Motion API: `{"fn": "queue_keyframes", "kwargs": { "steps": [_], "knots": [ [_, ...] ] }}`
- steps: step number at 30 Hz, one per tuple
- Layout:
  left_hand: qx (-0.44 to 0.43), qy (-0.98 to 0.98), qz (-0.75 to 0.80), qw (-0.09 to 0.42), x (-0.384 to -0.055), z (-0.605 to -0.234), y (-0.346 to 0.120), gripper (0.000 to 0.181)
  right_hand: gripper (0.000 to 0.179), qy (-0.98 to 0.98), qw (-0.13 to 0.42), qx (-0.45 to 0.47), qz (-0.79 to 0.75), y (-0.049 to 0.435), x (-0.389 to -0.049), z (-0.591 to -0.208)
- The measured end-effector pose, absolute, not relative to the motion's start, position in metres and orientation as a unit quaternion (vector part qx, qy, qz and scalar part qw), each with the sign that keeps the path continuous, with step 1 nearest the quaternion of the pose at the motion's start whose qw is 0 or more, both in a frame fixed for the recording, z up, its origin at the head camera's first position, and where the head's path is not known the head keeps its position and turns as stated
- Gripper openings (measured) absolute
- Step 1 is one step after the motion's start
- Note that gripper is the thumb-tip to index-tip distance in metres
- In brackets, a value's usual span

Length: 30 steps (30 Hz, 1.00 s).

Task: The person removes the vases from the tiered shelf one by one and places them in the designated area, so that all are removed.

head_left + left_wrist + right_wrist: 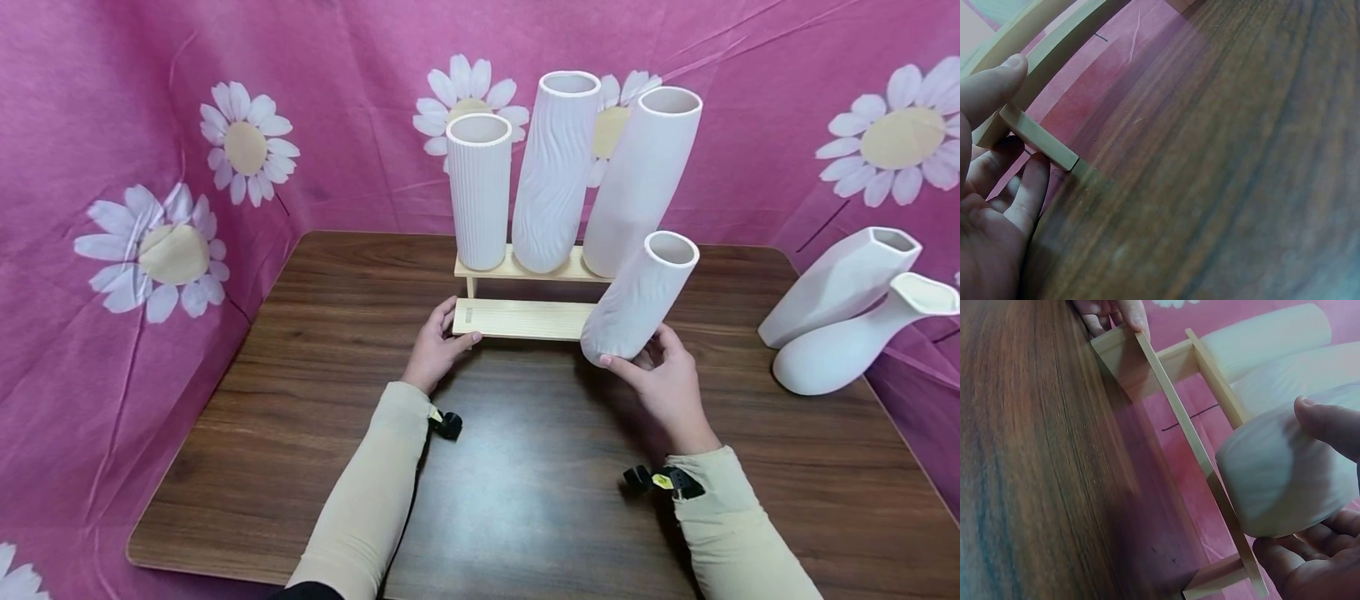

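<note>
A two-step wooden stand (525, 320) stands on the table. At the left end of its lower board, my left hand (433, 348) grips the wood, thumb on the front edge and fingers around the end. My right hand (670, 385) holds a short white vase (637, 296) near its base, thumb in front and fingers behind. That vase leans right, its bottom right at the lower board's right end, as the right wrist view shows. On the upper step are a ribbed cylindrical vase (478, 200), a wavy vase (555, 179) and a tall slanted vase (645, 179).
Two more white vases, one faceted (836, 287) and one with a bulbous body and flared mouth (832, 354), stand at the table's right side. Behind the brown wooden table (300, 375) hangs a pink cloth (360, 125) with large white daisies.
</note>
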<state>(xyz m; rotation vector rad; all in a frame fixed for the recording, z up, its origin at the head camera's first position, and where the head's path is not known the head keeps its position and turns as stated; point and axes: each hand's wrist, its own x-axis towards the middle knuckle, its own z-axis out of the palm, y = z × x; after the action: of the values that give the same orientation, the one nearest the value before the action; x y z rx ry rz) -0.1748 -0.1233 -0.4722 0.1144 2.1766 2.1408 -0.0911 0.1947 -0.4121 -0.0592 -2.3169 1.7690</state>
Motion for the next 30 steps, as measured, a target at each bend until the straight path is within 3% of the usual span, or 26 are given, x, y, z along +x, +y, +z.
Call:
{"fn": "queue_keyframes", "kwargs": {
  "steps": [30],
  "knots": [
    [0.045, 0.714, 0.697, 0.037, -0.175, -0.473, -0.122, 0.086, 0.071, -0.806, 0.139, -0.122, 0.562, 0.233, -0.067, -0.413]
  ]
}}
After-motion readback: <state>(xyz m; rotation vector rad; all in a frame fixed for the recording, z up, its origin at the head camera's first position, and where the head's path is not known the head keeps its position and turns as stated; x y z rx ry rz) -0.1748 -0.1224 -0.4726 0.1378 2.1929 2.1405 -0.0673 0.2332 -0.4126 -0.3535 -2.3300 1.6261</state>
